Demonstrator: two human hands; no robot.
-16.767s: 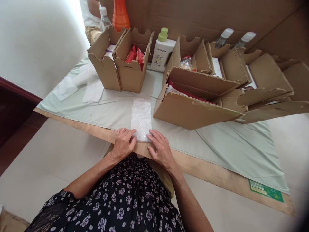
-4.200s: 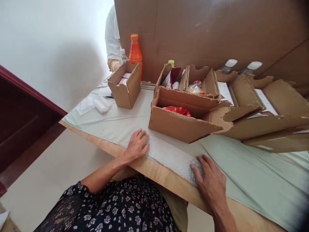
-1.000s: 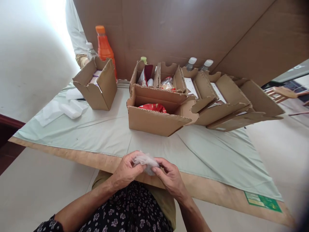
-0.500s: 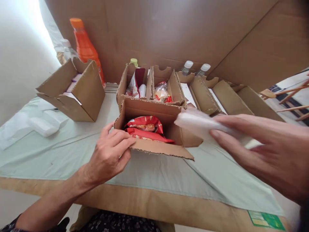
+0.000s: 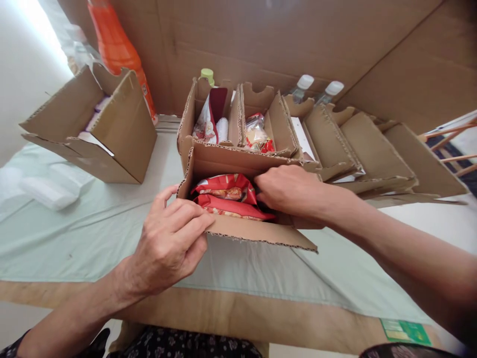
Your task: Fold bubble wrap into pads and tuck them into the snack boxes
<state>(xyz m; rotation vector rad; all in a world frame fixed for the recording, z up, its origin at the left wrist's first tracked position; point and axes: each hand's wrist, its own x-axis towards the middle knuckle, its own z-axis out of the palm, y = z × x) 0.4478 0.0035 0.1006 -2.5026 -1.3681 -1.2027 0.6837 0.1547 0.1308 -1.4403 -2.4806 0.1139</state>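
A cardboard box (image 5: 261,233) lies across the middle of the cloth, its opening facing me. Two red packets (image 5: 233,199) rest inside its left part. My left hand (image 5: 173,238) grips the box's left front edge, thumb and fingers closed on the cardboard. My right hand (image 5: 285,189) reaches into the right part of the box, beside the red packets. Its fingertips are hidden inside, and whether they hold anything does not show.
Behind stand a box with a maroon packet (image 5: 217,107), one with a clear-and-red packet (image 5: 257,134), and several more boxes rightward. At left are another box (image 5: 128,134), an orange bottle (image 5: 115,44) and white wrapped items (image 5: 50,191).
My right hand has moved left and down into the box; the whitish, blurred thing it held no longer shows. My left hand keeps its hold. The view has shifted slightly.
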